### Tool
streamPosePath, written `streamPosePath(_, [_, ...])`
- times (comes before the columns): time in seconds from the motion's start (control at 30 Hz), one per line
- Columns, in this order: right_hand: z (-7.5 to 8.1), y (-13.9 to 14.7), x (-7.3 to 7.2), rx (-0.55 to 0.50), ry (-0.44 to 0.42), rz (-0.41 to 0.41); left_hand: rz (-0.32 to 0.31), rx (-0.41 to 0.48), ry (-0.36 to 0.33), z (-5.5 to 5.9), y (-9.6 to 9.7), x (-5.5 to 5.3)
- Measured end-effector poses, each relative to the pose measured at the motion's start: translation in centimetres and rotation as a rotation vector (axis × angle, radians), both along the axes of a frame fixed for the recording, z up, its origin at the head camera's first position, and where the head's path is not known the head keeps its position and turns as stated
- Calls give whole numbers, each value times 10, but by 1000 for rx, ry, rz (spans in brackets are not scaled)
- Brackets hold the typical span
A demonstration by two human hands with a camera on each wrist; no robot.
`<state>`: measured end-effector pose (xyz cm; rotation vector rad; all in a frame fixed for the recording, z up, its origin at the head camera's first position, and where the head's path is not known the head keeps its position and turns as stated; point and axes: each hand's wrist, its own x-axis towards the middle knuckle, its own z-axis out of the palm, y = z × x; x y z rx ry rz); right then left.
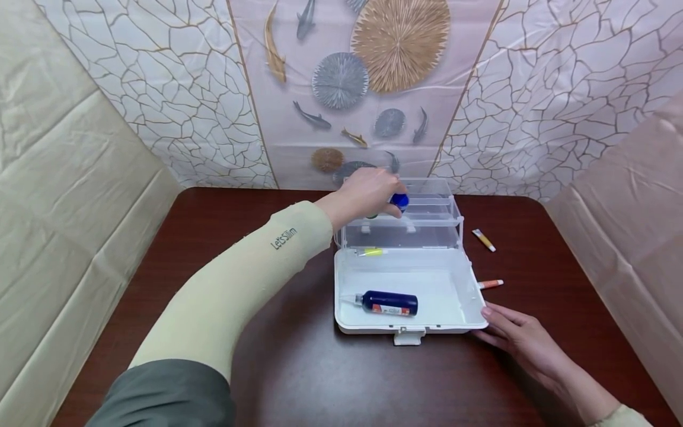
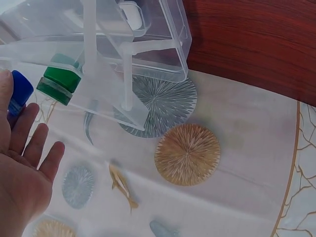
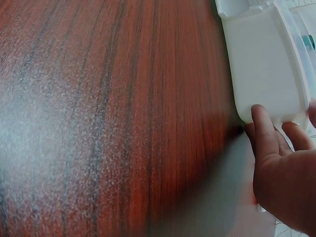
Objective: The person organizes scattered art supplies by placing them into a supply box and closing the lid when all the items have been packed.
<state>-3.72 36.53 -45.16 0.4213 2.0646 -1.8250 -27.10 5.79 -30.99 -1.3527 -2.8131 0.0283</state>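
My left hand (image 1: pixel 368 193) pinches a small blue paint jar (image 1: pixel 400 203) between thumb and fingers, over the clear trays (image 1: pixel 432 207) at the back of an open white storage box (image 1: pixel 443 281). Beside it, in the left wrist view, a green paint jar (image 2: pixel 59 85) sits in the clear tray. My right hand (image 1: pixel 520 335) grips the box's front right corner, thumb at the rim and fingers lower on the side. Inside the box lie a dark blue bottle (image 1: pixel 392 303) with a pointed clear nozzle and a yellow paint tube (image 1: pixel 372 252).
To the right of the box, on the dark red wood table (image 1: pixel 288 367), lie a yellow-orange tube (image 1: pixel 484 241) and an orange tube (image 1: pixel 491 284). A latch (image 1: pixel 409 337) sticks out at the box's front. Patterned sheets (image 1: pixel 187 89) stand around the table's back and sides.
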Motion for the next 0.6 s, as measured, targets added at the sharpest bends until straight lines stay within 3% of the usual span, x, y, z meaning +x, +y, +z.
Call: streamPosePath(0.6, [-1, 1, -1, -11, -11, -15, 47, -12, -103, -14, 11, -11])
